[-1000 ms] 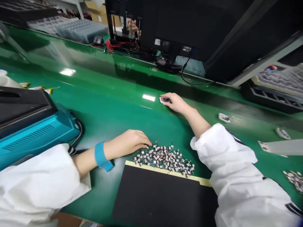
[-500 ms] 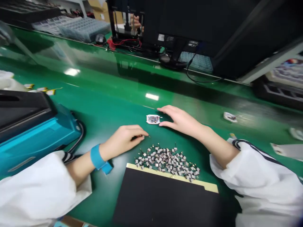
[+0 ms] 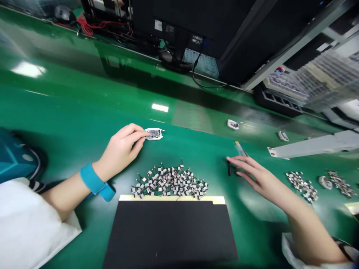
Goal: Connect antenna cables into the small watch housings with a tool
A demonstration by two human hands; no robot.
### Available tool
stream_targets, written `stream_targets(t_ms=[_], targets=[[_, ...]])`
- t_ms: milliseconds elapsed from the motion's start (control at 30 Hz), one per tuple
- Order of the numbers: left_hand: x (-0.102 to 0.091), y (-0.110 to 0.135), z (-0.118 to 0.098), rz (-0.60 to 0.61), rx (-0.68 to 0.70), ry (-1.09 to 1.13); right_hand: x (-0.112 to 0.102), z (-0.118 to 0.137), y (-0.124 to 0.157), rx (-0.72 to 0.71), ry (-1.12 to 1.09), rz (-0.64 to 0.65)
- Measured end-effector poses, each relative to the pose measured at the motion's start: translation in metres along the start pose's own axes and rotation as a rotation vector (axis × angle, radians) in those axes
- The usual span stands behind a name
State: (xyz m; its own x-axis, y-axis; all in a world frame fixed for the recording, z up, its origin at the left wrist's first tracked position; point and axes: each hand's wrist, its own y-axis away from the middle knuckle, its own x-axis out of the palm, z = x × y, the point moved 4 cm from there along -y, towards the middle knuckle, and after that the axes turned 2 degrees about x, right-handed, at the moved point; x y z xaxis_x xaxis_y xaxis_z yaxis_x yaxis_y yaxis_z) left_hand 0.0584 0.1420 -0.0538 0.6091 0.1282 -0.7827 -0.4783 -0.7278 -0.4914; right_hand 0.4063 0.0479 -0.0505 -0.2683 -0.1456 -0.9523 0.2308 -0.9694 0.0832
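My left hand [image 3: 123, 149], with a blue wrist strap [image 3: 94, 178], has its fingers closed on the left end of a small white casing [image 3: 154, 138] that holds a circuit board. Whether a smaller part is also between those fingertips is hidden. To the right, my right hand [image 3: 254, 172] is open, its fingers stretched out and apart. Its fingertips are beside a short black piece [image 3: 229, 168], and tweezers [image 3: 241, 149] lie just beyond. Between the hands lies a heap of small metal parts with short wires [image 3: 171, 181].
A black mat [image 3: 171, 231] with a pale yellow edge lies in front. Other white casings [image 3: 233, 124] and more part heaps [image 3: 301, 185] are on the right, near a grey-white bar [image 3: 305, 147]. Monitor backs [image 3: 182, 22] line the rear; a teal machine [image 3: 14, 153] stands at left.
My left hand has moved up to the white casing. My right hand has left the casing and moved right to the black piece and tweezers. The view has turned right.
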Motion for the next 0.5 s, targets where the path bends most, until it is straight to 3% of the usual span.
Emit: stream_targets(t_ms=[33,167,200,300,500], targets=[[0.002,-0.002,-0.001,0.007,0.02,-0.01,0.002,0.004,0.001,-0.012,0.002,-0.007],[0.008,-0.007,-0.001,0.033,0.074,-0.067,0.002,0.001,0.003,0.209,0.036,-0.131],[0.009,-0.008,-0.001,0.043,0.082,-0.079,0.004,0.002,0.003,0.191,0.041,-0.107],[0.015,-0.011,0.002,0.083,0.101,-0.098,0.01,0.009,0.007,-0.032,0.07,-0.006],[0.022,-0.011,0.005,0.161,0.122,-0.127,0.017,0.007,0.011,-0.24,0.342,-0.055]])
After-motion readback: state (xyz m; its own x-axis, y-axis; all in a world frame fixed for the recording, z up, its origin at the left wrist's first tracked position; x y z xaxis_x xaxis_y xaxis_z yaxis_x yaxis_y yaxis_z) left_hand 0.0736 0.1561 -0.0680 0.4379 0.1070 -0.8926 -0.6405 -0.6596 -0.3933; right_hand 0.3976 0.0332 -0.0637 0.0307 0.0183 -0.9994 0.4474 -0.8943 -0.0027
